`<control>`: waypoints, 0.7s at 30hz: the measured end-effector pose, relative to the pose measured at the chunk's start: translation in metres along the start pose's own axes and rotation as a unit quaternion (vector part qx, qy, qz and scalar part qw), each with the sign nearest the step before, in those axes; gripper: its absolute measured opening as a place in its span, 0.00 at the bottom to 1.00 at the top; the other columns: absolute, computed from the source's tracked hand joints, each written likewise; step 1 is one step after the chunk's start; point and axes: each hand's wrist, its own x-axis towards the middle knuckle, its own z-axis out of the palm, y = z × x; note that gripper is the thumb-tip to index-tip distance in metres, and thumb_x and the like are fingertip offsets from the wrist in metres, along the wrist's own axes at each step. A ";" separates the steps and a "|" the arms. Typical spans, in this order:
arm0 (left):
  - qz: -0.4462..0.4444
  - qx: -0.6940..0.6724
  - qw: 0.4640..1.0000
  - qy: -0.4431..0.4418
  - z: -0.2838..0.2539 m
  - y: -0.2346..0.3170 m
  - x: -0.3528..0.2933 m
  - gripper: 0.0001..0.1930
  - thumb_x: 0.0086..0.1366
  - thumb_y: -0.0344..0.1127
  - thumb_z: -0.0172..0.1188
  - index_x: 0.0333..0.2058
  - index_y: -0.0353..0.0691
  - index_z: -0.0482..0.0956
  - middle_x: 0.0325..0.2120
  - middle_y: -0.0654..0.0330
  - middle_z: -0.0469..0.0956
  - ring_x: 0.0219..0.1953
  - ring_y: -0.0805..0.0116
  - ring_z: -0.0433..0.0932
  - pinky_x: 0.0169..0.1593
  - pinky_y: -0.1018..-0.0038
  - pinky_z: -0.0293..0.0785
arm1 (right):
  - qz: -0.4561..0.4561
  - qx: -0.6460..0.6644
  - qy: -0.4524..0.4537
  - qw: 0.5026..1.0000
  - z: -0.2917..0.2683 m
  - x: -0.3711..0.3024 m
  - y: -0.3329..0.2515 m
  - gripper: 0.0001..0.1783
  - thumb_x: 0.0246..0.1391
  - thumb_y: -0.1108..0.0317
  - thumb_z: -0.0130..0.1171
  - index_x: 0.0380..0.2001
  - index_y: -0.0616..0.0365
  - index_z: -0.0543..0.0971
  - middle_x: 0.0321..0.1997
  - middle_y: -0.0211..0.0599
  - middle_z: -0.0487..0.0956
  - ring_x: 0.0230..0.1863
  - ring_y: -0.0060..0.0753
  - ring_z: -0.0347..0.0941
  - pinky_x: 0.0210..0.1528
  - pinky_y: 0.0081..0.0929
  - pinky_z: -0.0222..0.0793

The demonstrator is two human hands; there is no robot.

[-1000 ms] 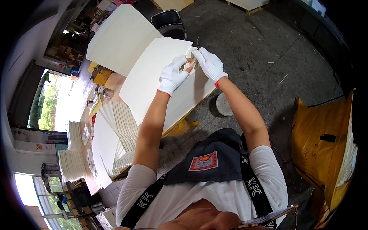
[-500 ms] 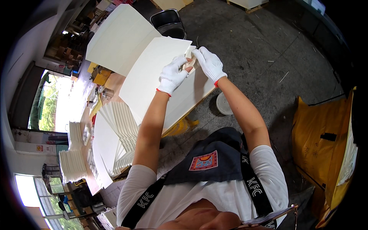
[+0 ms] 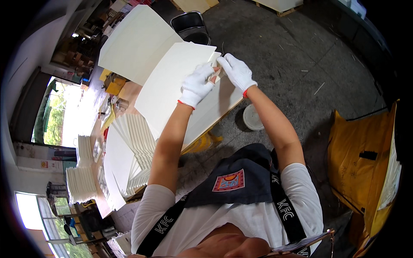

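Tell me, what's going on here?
A person in white gloves is working at a table with both hands. The left hand and right hand are close together near the far right corner of a large white sheet; exactly what they grip is hard to make out. A fanned stack of white sheets lies to the left, and a black chair stands beyond.

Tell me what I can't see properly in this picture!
In the head view:
- What's between the left hand and right hand: mostly hidden by the hands.
- Tub: one side hidden behind the right forearm.
- Yellow bag: right side cut off by the dark rim.
- Clutter, far left: too small and dark.
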 end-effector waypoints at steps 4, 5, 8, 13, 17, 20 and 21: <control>0.083 0.078 0.993 0.025 -0.002 0.005 -0.003 0.22 0.54 0.31 0.63 0.50 0.50 0.82 0.49 0.53 0.80 0.50 0.50 0.78 0.53 0.63 0.77 | 0.052 -0.005 0.023 0.998 -0.029 0.001 0.011 0.27 0.66 0.39 0.45 0.39 0.54 0.75 0.36 0.51 0.81 0.42 0.61 0.76 0.44 0.50 0.68; 0.054 0.080 0.995 0.021 -0.004 0.009 -0.005 0.22 0.54 0.32 0.64 0.50 0.49 0.82 0.49 0.53 0.80 0.51 0.50 0.78 0.55 0.63 0.76 | 0.022 -0.035 0.008 0.999 -0.028 0.002 0.015 0.28 0.65 0.37 0.45 0.40 0.53 0.76 0.36 0.51 0.82 0.42 0.59 0.78 0.44 0.49 0.70; 0.077 0.118 0.989 0.053 -0.002 0.002 -0.009 0.22 0.55 0.34 0.65 0.50 0.48 0.82 0.50 0.54 0.79 0.54 0.50 0.76 0.57 0.63 0.74 | -0.035 -0.133 -0.052 0.989 -0.024 -0.003 0.016 0.32 0.63 0.32 0.45 0.36 0.53 0.77 0.36 0.51 0.83 0.41 0.56 0.80 0.45 0.47 0.72; 0.079 0.148 0.985 0.041 0.002 -0.007 -0.013 0.18 0.58 0.37 0.65 0.49 0.47 0.82 0.49 0.55 0.78 0.51 0.48 0.76 0.54 0.61 0.74 | -0.198 -0.218 0.044 0.955 -0.013 -0.001 0.024 0.26 0.60 0.39 0.54 0.34 0.52 0.78 0.30 0.43 0.80 0.33 0.49 0.79 0.36 0.46 0.73; 0.022 0.167 0.986 0.017 0.007 -0.015 0.002 0.17 0.61 0.41 0.63 0.48 0.48 0.81 0.46 0.56 0.78 0.46 0.47 0.76 0.50 0.58 0.74 | -0.194 -0.251 0.026 0.948 -0.018 -0.001 0.014 0.25 0.59 0.39 0.55 0.33 0.51 0.80 0.30 0.43 0.80 0.34 0.48 0.79 0.36 0.45 0.73; 0.005 0.177 0.984 0.019 0.009 -0.022 0.011 0.17 0.62 0.43 0.61 0.49 0.49 0.80 0.46 0.56 0.78 0.45 0.46 0.76 0.49 0.58 0.74 | -0.235 -0.286 0.037 0.928 -0.021 0.003 0.009 0.24 0.59 0.40 0.56 0.33 0.50 0.81 0.30 0.42 0.80 0.34 0.47 0.80 0.36 0.45 0.74; 0.003 0.180 0.984 0.015 0.010 -0.022 0.013 0.17 0.62 0.44 0.61 0.49 0.50 0.80 0.46 0.56 0.78 0.45 0.46 0.75 0.49 0.58 0.74 | -0.250 -0.299 0.043 0.920 -0.022 0.005 0.006 0.24 0.59 0.40 0.56 0.32 0.50 0.81 0.29 0.42 0.80 0.33 0.47 0.80 0.36 0.45 0.74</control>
